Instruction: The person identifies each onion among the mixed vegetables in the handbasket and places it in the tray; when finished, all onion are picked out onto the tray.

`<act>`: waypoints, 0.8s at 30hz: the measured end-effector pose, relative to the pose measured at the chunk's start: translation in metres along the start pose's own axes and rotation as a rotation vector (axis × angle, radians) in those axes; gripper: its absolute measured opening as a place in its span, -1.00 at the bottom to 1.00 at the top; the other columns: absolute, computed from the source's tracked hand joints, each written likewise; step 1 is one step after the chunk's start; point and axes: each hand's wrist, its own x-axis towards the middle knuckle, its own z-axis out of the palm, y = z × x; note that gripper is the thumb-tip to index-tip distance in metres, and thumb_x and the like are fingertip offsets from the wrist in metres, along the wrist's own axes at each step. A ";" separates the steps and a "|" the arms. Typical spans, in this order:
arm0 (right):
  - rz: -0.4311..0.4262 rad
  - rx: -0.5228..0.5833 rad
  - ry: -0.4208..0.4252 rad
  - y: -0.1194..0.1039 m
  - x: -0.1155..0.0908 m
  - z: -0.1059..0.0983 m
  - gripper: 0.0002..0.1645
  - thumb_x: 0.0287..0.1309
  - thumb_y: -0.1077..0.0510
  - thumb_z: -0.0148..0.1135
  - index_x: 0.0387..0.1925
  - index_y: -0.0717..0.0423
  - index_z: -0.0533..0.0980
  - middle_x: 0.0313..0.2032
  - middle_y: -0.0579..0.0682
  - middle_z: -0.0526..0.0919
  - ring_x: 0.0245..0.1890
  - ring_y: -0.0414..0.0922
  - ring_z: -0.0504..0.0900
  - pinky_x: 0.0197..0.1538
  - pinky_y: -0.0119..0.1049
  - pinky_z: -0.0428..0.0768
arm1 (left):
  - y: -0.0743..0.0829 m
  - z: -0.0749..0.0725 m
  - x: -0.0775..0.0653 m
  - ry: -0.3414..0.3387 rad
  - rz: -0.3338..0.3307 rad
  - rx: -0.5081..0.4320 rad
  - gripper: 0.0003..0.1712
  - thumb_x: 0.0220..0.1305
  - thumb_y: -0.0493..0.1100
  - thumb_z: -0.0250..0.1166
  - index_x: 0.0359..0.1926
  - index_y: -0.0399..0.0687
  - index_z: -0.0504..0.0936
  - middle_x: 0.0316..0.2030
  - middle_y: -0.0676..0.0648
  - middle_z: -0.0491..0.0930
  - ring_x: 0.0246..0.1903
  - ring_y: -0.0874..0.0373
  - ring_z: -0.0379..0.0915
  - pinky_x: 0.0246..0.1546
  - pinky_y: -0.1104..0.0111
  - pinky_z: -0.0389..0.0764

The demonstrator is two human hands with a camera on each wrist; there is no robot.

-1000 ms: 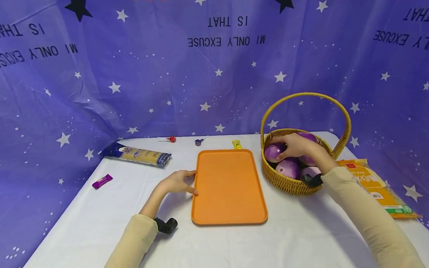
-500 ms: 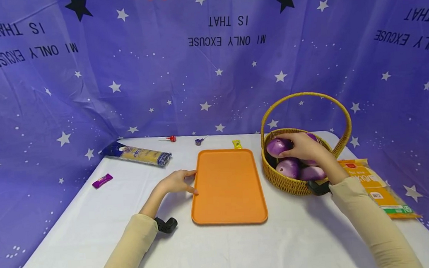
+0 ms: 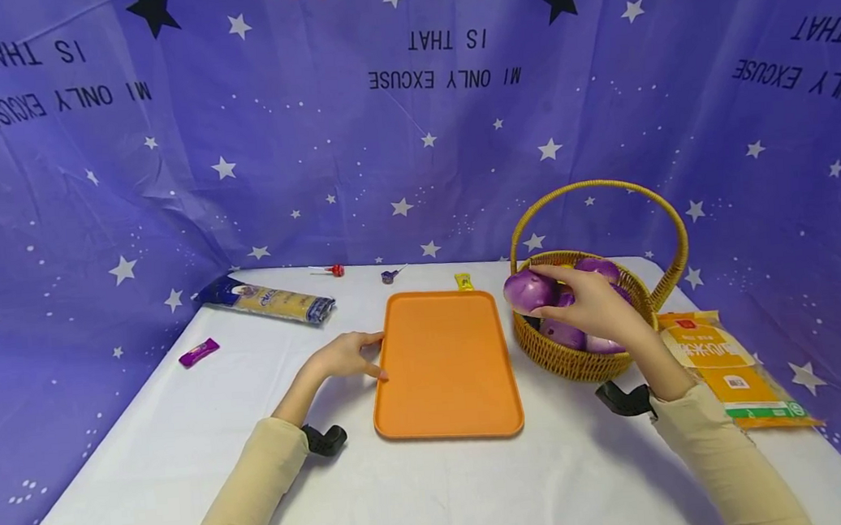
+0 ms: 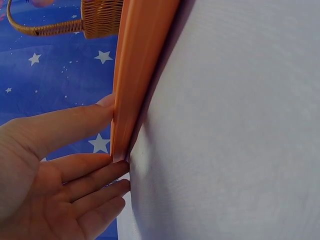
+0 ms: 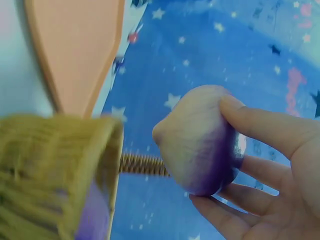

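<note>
The purple onion (image 3: 528, 291) is located above the left rim of the wicker basket (image 3: 574, 364), its pale, pointed end shown in the right wrist view. Your right hand (image 3: 591, 299) grasps this onion: the thumb bears on one side, the fingers on the opposite side. The remaining onions (image 3: 562, 334) lie inside the basket; your hand and the rim hide part of the load. The basket stands upright with its handle (image 3: 596, 183) arched over the opening.

To the left of the basket, the orange tray (image 3: 446, 366) lies flat on the white table (image 3: 451, 496). Your left hand (image 3: 346, 355) is released, with thumb and fingers extended and touching the left edge of the tray.

Just behind the tray is a yellow packet (image 3: 463, 281). Farther left, along the rear of the table, are a dark lollipop (image 3: 390, 277) and a red lollipop (image 3: 336, 270). The long noodle pack (image 3: 277, 303) and a purple wrapped sweet (image 3: 199, 353) lie on your left side. An orange bag (image 3: 736, 379) lies to the right of the basket. A star-printed backdrop (image 3: 310, 156) surrounds the table.
</note>
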 end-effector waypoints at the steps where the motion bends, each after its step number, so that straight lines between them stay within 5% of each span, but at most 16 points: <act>1: -0.009 0.013 0.002 -0.004 0.000 0.002 -0.17 -0.02 -0.01 0.49 0.27 0.18 0.42 0.06 0.18 0.60 -0.11 0.09 0.60 -0.02 0.04 0.57 | 0.000 0.000 0.000 0.000 0.000 -0.001 -0.01 -0.06 0.02 0.53 0.34 -0.31 0.34 0.26 -0.29 0.38 0.29 -0.24 0.20 0.29 -0.02 0.23; 11: -0.122 0.128 -0.032 -0.036 0.017 0.037 -0.21 -0.02 0.02 0.49 0.26 0.13 0.44 0.13 0.09 0.58 0.06 0.05 0.58 0.12 -0.02 0.54 | 0.001 0.000 0.000 -0.005 -0.006 -0.002 -0.01 -0.05 0.01 0.53 0.34 -0.32 0.32 0.27 -0.29 0.37 0.30 -0.24 0.18 0.30 -0.02 0.21; 17: -0.172 0.197 -0.072 -0.048 0.044 0.066 -0.20 -0.04 0.04 0.51 0.24 0.17 0.45 0.18 0.13 0.53 0.12 0.05 0.54 0.16 -0.08 0.51 | 0.000 -0.001 -0.001 -0.006 -0.009 0.003 -0.01 -0.04 0.02 0.52 0.35 -0.30 0.32 0.28 -0.28 0.37 0.31 -0.23 0.18 0.31 -0.02 0.21; 24: -0.162 0.145 -0.138 -0.050 0.085 0.101 -0.21 -0.03 0.03 0.50 0.24 0.19 0.45 0.08 0.15 0.59 0.03 0.05 0.58 0.08 -0.09 0.57 | 0.001 0.000 -0.001 0.002 -0.008 0.002 -0.01 -0.06 0.02 0.53 0.35 -0.28 0.33 0.27 -0.28 0.37 0.30 -0.24 0.19 0.31 -0.01 0.21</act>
